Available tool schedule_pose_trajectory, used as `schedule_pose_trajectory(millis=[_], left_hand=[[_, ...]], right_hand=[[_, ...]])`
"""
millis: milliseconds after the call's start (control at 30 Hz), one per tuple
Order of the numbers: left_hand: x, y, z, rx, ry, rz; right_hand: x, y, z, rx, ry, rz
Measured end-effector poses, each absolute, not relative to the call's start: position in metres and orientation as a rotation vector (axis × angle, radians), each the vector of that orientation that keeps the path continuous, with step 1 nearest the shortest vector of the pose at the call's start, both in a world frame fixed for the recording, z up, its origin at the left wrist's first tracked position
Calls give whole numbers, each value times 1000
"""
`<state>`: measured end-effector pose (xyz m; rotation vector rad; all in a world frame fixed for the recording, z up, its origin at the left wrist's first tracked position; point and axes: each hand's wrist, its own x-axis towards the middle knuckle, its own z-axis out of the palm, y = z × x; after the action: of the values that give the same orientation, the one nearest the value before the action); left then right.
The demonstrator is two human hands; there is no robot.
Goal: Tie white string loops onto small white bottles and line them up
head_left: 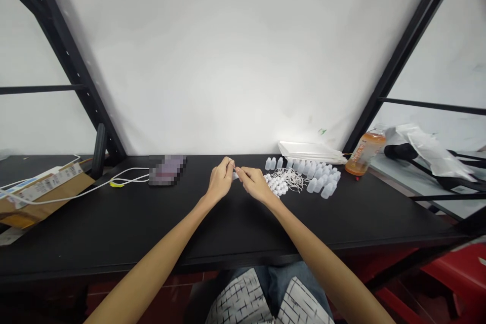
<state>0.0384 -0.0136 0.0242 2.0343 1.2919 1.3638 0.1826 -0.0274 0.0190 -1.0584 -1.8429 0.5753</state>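
Note:
My left hand (pixel 220 178) and my right hand (pixel 253 180) meet above the middle of the black table, fingers closed and fingertips close together. Between them shows a bit of a whitish translucent small plastic bottle (pixel 235 175), mostly hidden by the fingers. The left fingers are curled around it; the right thumb and fingers pinch at its top, where the exact part is too small to make out. Just right of my right hand lie a pile of small white caps (pixel 279 186) and a heap of thin white loops (pixel 294 179). Several small translucent bottles (pixel 319 182) stand or lie beyond them.
A stack of white plastic bags or sheets (pixel 309 152) lies by the wall. An orange drink bottle (pixel 364 154) leans near the right frame post. On the left are a blurred-out device (pixel 167 169), a white cable (pixel 91 192) and a cardboard box (pixel 49 195) on the black table (pixel 152 233).

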Motion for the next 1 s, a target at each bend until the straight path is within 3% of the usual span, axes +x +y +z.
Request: schedule_pose_trajectory(millis=[1000], left_hand=[[37, -13, 24, 2167, 1374, 1318]], right_hand=[[185, -30, 24, -1020, -1903, 419]])
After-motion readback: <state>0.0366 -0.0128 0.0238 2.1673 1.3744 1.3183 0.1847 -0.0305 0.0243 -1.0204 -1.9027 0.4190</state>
